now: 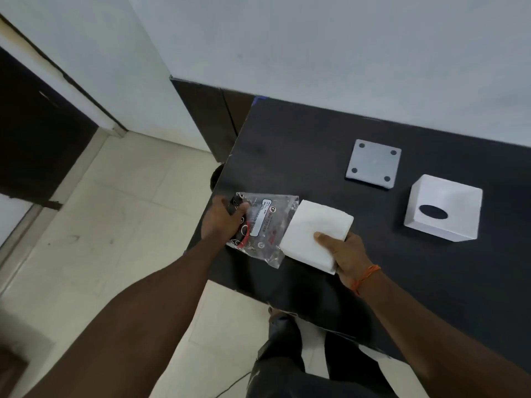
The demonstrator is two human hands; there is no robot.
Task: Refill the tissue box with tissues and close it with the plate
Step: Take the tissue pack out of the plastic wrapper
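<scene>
One tissue stack (311, 235) under right fingers (323, 236)

Bare forearms, orange thread band (366, 278) — right wrist, dark trousers (287, 354)

Office-like room: dark laminate desk (301, 133) under hands, plain pale wall (316, 47) beyond, tiled floor (129, 196) left, dark cabinet (207, 110).

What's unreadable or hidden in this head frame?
- Wrapper label print: too small and blurred, head view.
- Tissue box interior: hidden by its own walls; only the dark oval slot shows.
- Right hand fingers: under the tissue stack.
- Plate underside: faces the table.
</scene>
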